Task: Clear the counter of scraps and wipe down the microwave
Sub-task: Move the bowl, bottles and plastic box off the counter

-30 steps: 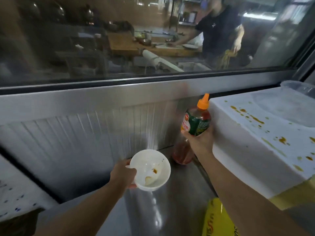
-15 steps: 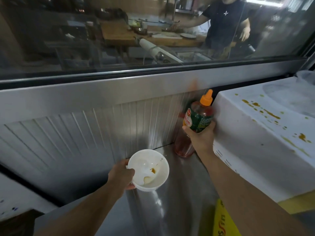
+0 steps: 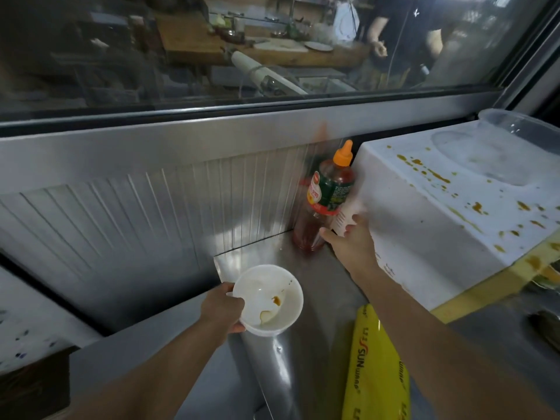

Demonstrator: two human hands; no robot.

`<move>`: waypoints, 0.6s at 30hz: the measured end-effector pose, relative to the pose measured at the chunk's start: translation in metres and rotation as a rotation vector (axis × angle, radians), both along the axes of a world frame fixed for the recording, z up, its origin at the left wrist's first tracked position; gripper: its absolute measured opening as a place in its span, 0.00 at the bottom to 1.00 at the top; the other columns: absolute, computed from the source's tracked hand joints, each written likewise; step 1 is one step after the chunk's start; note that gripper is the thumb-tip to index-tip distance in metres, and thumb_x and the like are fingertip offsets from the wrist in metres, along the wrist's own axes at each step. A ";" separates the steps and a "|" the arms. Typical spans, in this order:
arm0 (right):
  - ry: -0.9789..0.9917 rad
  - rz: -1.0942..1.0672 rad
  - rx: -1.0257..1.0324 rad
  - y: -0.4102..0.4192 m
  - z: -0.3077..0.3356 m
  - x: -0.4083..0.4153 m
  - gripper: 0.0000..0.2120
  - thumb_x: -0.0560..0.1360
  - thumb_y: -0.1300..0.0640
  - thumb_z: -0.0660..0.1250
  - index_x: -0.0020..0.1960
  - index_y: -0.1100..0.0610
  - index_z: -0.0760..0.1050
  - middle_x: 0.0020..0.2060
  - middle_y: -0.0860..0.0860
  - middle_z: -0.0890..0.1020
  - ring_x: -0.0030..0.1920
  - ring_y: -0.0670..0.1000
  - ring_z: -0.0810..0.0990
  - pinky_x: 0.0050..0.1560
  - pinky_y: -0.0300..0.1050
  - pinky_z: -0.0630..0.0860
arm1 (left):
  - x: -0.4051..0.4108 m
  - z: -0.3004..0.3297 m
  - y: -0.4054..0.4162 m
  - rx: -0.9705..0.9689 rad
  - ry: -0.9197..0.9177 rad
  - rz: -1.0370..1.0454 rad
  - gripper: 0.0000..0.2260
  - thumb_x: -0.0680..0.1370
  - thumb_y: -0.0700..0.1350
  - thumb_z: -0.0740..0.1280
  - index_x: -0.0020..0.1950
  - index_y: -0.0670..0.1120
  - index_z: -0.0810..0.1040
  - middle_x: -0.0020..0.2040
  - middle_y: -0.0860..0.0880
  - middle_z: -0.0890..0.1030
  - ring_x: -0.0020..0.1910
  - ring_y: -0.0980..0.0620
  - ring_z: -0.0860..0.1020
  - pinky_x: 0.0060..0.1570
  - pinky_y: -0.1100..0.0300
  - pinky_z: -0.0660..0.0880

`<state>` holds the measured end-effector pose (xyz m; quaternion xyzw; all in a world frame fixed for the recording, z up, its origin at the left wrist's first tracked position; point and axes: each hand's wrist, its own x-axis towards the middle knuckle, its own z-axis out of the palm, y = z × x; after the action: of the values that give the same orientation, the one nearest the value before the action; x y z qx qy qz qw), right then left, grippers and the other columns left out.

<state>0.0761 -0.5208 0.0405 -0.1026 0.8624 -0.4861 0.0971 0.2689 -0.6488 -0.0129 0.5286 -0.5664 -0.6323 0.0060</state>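
1. Head view, left side: the left hand (image 3: pixel 222 310) holds a white bowl (image 3: pixel 268 300) by its near-left rim, thumb over the edge and fingers curled beneath; the bowl is above the steel counter (image 3: pixel 318 298) and carries brown sauce smears and a pale scrap inside
2. Head view, centre: a sauce bottle (image 3: pixel 325 201) with an orange cap stands in the back corner of the counter, against the ribbed steel backsplash (image 3: pixel 151 213) and just beside the microwave (image 3: pixel 439 225)
3. Head view, right side: the right hand (image 3: pixel 353 245) is at the bottle's lower part, fingers half curled and touching a small white object, possibly a second bottle; whether it truly grips is unclear
4. The microwave's white top is spattered with orange-brown drips, and a clear plastic container (image 3: pixel 521 128) sits on its far corner
5. A yellow wrap box (image 3: pixel 375 368) lies on the counter under the right forearm
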 end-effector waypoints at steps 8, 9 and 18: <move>-0.063 -0.013 0.059 0.029 -0.004 0.022 0.37 0.71 0.51 0.72 0.72 0.58 0.57 0.68 0.56 0.69 0.66 0.55 0.70 0.61 0.45 0.68 | 0.000 -0.012 0.020 0.001 -0.010 -0.018 0.16 0.73 0.30 0.61 0.57 0.45 0.73 0.62 0.41 0.73 0.58 0.37 0.74 0.41 0.47 0.80; -0.068 -0.018 0.063 0.033 -0.004 0.024 0.37 0.71 0.51 0.72 0.72 0.58 0.57 0.68 0.55 0.69 0.66 0.55 0.70 0.59 0.44 0.68 | 0.000 -0.014 0.021 -0.001 -0.003 -0.019 0.16 0.73 0.30 0.61 0.56 0.44 0.73 0.62 0.40 0.73 0.57 0.37 0.74 0.42 0.46 0.80; -0.108 -0.028 0.078 0.064 -0.003 0.046 0.37 0.70 0.51 0.73 0.71 0.57 0.58 0.67 0.56 0.68 0.66 0.55 0.69 0.63 0.49 0.71 | 0.006 -0.002 0.033 -0.148 -0.013 -0.119 0.26 0.74 0.39 0.68 0.71 0.43 0.65 0.65 0.41 0.72 0.55 0.42 0.74 0.40 0.54 0.76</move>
<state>0.1219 -0.4572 0.0376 -0.0603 0.8755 -0.4584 0.1408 0.2751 -0.6157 -0.0153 0.4962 -0.6420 -0.5844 0.0035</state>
